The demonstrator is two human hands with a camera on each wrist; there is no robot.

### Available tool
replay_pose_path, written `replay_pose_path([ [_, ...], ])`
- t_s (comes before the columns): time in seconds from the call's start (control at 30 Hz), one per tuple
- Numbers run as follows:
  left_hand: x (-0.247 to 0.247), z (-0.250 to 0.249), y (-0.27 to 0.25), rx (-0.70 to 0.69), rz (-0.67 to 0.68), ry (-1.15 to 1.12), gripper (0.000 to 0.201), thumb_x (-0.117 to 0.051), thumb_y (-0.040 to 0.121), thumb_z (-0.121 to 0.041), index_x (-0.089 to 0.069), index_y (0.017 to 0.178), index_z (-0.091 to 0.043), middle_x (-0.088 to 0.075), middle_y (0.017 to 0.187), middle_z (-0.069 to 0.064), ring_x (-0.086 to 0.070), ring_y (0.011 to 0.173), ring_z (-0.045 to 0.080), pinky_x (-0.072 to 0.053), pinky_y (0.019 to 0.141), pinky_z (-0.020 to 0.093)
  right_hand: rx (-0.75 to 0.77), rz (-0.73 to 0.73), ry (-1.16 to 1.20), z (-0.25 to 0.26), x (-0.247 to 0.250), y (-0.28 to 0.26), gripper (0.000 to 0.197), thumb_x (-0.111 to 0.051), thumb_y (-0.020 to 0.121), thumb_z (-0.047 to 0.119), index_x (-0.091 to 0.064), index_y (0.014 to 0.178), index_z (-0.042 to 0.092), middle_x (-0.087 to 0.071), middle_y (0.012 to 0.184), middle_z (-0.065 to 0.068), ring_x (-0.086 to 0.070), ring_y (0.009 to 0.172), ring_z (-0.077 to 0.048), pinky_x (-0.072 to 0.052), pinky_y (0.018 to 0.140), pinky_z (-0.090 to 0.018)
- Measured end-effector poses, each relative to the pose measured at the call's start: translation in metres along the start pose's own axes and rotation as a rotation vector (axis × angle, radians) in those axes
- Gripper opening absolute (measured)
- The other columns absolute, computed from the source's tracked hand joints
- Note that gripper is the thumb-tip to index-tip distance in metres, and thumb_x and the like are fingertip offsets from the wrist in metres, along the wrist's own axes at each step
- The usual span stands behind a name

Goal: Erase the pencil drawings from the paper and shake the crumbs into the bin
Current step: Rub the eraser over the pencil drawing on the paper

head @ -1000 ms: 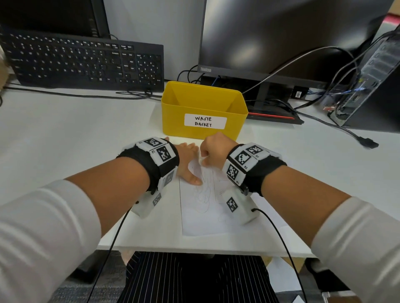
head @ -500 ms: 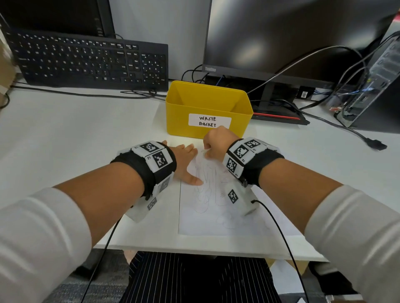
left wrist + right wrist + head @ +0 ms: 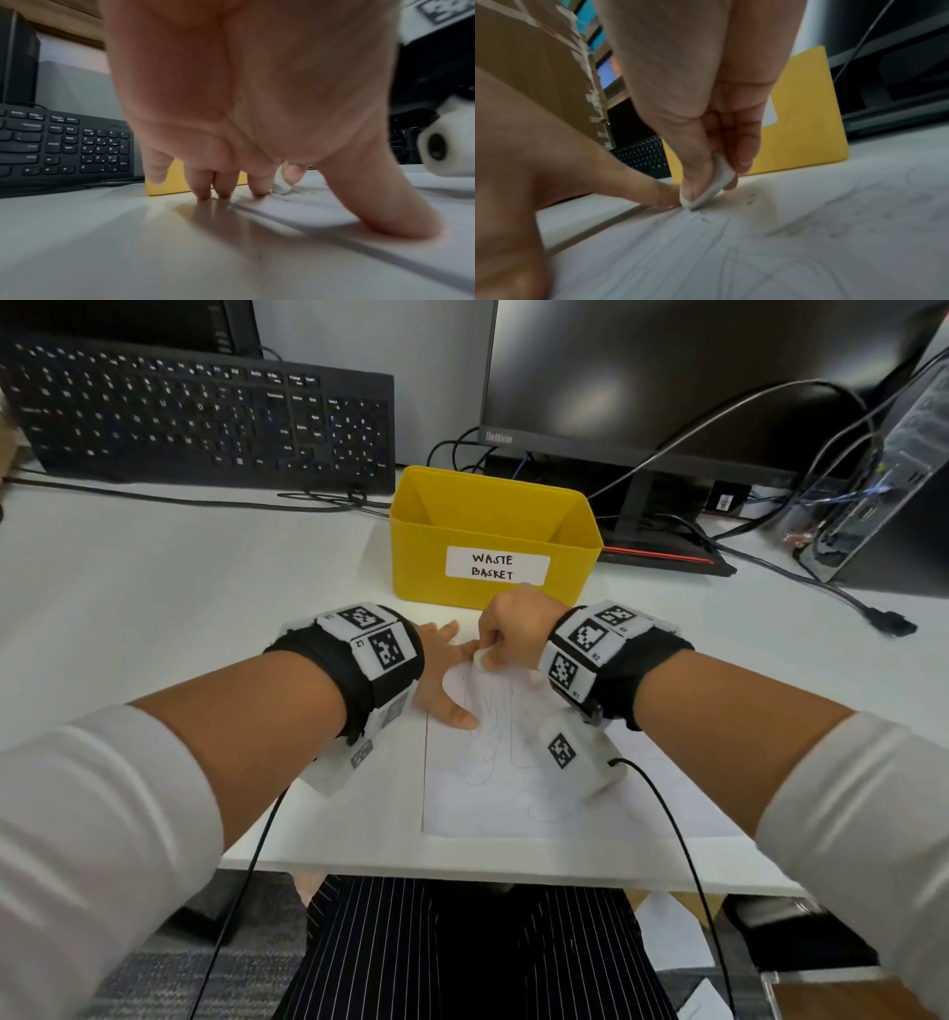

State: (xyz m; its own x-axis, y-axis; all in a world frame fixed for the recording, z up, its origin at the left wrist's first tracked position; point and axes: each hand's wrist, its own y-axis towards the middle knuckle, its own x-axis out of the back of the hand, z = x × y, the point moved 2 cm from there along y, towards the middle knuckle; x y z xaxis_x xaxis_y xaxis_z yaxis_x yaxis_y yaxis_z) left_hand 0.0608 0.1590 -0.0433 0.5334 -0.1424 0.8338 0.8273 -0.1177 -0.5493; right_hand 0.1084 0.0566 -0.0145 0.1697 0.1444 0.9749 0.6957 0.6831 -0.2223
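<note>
Head view: paper [image 3: 518, 793] flat on white desk [image 3: 179, 618], near front edge, faint pencil drawings [image 3: 495, 737] across it. White eraser [image 3: 717, 182] pinched between thumb and fingers of right hand [image 3: 513, 629], its tip touching the sheet's far left corner; dark crumbs [image 3: 750, 200] just beside. Left hand [image 3: 441, 675] spread, fingertips and thumb pressing the paper's left edge. Yellow bin [image 3: 493, 541] labelled WASTE BASKET just beyond; keyboard [image 3: 205, 423] and monitor [image 3: 693, 377] behind

A black keyboard [image 3: 205, 423] leaned at the desk's [image 3: 154, 608] back left, beside a dark monitor [image 3: 693, 377] with trailing cables [image 3: 801, 577].
</note>
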Motion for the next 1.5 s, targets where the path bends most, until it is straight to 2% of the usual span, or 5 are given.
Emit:
replay_pose_path([
  [0.6, -0.003, 0.000, -0.001, 0.004, -0.034, 0.022, 0.099, -0.050, 0.081, -0.066, 0.010, 0.150, -0.027, 0.011, 0.158, 0.007, 0.000, 0.146, 0.026, -0.009, 0.115, 0.046, 0.025, 0.001, -0.055, 0.003, 0.003, 0.011, 0.026, -0.060, 0.085, 0.020, -0.069, 0.098, -0.001, -0.067, 0.094, -0.013, -0.061, 0.099, -0.030, -0.034, 0.055, -0.021],
  [0.83, -0.004, 0.000, 0.001, 0.015, -0.038, 0.040, 0.101, -0.048, 0.081, -0.068, 0.012, 0.150, -0.024, 0.014, 0.158, 0.008, 0.002, 0.146, 0.027, -0.009, 0.115, 0.045, 0.068, 0.017, -0.050, 0.011, -0.016, -0.023, 0.026, -0.061, 0.085, 0.021, -0.067, 0.099, 0.000, -0.063, 0.087, -0.011, -0.055, 0.084, -0.024, -0.037, 0.069, -0.029],
  [1.13, -0.002, 0.001, -0.004, -0.011, -0.023, 0.008, 0.094, -0.049, 0.082, -0.066, 0.003, 0.150, -0.028, 0.008, 0.159, 0.004, 0.000, 0.146, 0.025, -0.008, 0.115, 0.048, 0.055, -0.068, 0.026, 0.014, -0.007, -0.001, 0.030, -0.058, 0.088, 0.020, -0.067, 0.102, -0.005, -0.066, 0.119, -0.002, -0.051, 0.080, -0.012, -0.037, 0.061, -0.023],
  [1.37, 0.003, 0.004, -0.010, -0.033, 0.014, 0.037, 0.098, -0.053, 0.083, -0.061, 0.011, 0.149, -0.028, 0.015, 0.158, 0.002, 0.006, 0.146, 0.023, -0.002, 0.114, 0.050, 0.022, -0.092, 0.032, 0.015, -0.013, -0.005, 0.028, -0.056, 0.088, 0.019, -0.068, 0.100, -0.003, -0.069, 0.101, -0.014, -0.060, 0.094, -0.029, -0.047, 0.076, -0.033],
  [1.5, -0.001, 0.006, -0.006, -0.016, -0.002, 0.062, 0.099, -0.052, 0.081, -0.065, 0.008, 0.150, -0.028, 0.014, 0.158, 0.002, 0.006, 0.146, 0.023, -0.001, 0.114, 0.051, 0.097, -0.047, 0.013, 0.022, -0.017, -0.016, 0.021, -0.057, 0.087, 0.020, -0.066, 0.097, 0.003, -0.053, 0.077, 0.009, -0.047, 0.080, -0.014, -0.033, 0.067, -0.023],
])
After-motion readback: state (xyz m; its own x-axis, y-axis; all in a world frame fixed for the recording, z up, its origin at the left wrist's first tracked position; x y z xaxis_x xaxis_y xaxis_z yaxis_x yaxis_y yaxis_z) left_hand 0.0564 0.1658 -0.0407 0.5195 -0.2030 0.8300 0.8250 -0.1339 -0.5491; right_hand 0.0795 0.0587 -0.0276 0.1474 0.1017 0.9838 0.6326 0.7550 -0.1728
